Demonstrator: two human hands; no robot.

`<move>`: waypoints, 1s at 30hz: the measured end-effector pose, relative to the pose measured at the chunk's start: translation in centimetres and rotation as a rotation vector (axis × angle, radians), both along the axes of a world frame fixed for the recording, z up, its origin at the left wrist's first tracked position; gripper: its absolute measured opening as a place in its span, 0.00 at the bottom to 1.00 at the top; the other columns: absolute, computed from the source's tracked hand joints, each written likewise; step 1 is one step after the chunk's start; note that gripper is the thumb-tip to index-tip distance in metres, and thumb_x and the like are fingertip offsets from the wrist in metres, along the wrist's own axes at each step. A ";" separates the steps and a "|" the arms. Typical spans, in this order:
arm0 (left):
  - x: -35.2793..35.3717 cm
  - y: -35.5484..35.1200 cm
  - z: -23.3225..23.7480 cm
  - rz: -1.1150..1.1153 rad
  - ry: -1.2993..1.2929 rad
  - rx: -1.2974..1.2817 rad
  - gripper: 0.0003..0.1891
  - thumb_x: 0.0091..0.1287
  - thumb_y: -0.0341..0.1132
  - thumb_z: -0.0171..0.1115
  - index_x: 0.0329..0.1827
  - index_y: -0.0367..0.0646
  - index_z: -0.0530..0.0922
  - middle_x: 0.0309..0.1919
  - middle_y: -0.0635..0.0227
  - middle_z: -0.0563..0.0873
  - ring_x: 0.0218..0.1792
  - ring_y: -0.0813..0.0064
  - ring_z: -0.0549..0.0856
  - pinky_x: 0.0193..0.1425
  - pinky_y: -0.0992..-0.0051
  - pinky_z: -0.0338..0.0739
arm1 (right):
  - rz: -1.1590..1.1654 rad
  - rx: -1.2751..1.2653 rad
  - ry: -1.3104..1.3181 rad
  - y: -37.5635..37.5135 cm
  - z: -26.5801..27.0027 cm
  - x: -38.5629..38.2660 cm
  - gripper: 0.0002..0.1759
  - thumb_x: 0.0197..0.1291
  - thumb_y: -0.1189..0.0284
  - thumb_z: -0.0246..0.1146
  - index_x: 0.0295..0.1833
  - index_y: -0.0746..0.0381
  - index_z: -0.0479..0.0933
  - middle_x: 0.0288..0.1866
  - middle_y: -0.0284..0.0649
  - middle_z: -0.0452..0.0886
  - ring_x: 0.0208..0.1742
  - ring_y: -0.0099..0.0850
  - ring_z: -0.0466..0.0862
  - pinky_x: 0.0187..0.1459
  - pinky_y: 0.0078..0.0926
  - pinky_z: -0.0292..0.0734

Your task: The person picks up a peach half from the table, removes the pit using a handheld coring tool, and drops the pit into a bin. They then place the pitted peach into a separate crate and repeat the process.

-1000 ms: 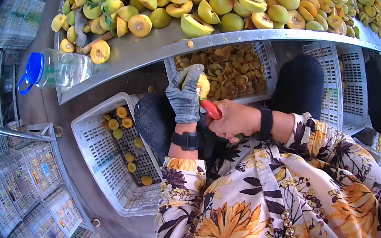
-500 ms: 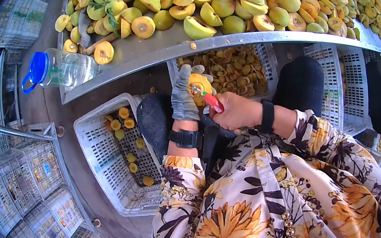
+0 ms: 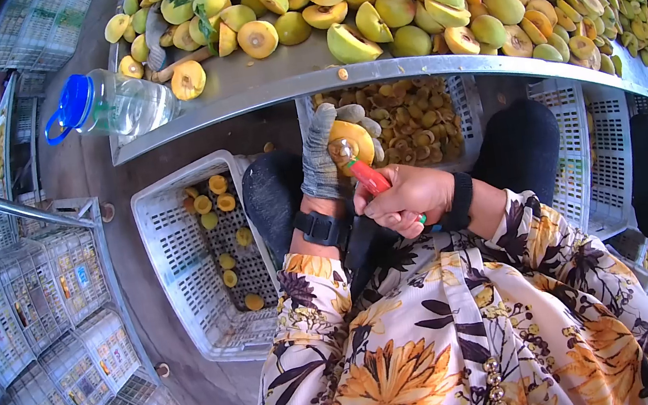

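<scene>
My left hand (image 3: 320, 157), in a grey knit glove, grips a yellow peach half (image 3: 358, 135) with its cut face turned toward me. My bare right hand (image 3: 415, 195) is wrapped round the red handle of a pitting tool (image 3: 370, 176) with green ends. The tool's metal tip meets the middle of the peach half, at the pit; the tip's exact shape is hard to make out. Both hands are above my lap, just below the edge of a metal table (image 3: 258, 99).
Many peach halves (image 3: 387, 8) are heaped on the table. A water bottle with a blue lid (image 3: 78, 101) lies at its left corner. A white crate (image 3: 185, 282) with several peach halves stands at my left. Another crate (image 3: 466, 101) of fruit pieces is under the table.
My right hand has rolled round with the pitting tool, so the green rear end of its handle now shows. The peach half has tilted slightly in my left hand. The view has shifted a little.
</scene>
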State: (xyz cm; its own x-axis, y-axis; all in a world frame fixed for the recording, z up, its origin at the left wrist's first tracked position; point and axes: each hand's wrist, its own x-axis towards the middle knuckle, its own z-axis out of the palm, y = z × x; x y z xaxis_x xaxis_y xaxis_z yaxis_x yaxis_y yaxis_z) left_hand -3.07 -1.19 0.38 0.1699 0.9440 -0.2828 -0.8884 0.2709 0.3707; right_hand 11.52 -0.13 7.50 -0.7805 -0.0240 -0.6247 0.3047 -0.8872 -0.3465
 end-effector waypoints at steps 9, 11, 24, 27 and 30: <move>-0.2 1.3 -1.7 0.055 0.295 -0.153 0.38 0.57 0.69 0.44 0.47 0.39 0.74 0.31 0.55 0.83 0.22 0.61 0.82 0.23 0.70 0.79 | -0.160 -0.244 0.116 0.5 -1.5 1.6 0.07 0.60 0.80 0.51 0.44 0.61 0.69 0.14 0.29 0.62 0.08 0.14 0.58 0.07 0.13 0.52; 0.3 1.6 -1.4 0.329 0.226 -0.490 0.38 0.57 0.70 0.43 0.47 0.41 0.74 0.32 0.59 0.83 0.23 0.64 0.82 0.24 0.72 0.79 | -0.215 -0.158 0.480 1.1 0.0 3.4 0.09 0.61 0.80 0.49 0.46 0.60 0.69 0.16 0.30 0.64 0.09 0.14 0.57 0.09 0.13 0.51; -7.2 -6.7 4.5 0.539 0.551 -0.253 0.32 0.61 0.63 0.47 0.48 0.40 0.74 0.33 0.57 0.82 0.28 0.62 0.83 0.23 0.72 0.79 | 0.046 0.934 -0.431 2.5 -3.0 5.0 0.16 0.49 0.68 0.63 0.35 0.66 0.66 0.16 0.38 0.72 0.10 0.26 0.72 0.12 0.23 0.65; -16.0 -14.2 0.0 0.416 0.998 -0.322 0.20 0.57 0.46 0.64 0.48 0.43 0.77 0.37 0.59 0.83 0.39 0.69 0.82 0.43 0.69 0.79 | 0.014 0.863 -0.397 2.6 -3.0 5.2 0.16 0.50 0.68 0.64 0.34 0.65 0.65 0.18 0.38 0.72 0.10 0.24 0.71 0.11 0.22 0.64; -16.0 -15.2 3.7 0.152 1.890 -0.418 0.21 0.60 0.42 0.62 0.50 0.36 0.76 0.43 0.61 0.82 0.43 0.71 0.80 0.52 0.73 0.73 | 0.082 1.297 -0.473 1.7 -3.6 4.9 0.17 0.47 0.67 0.64 0.34 0.67 0.66 0.23 0.48 0.76 0.22 0.42 0.78 0.27 0.35 0.73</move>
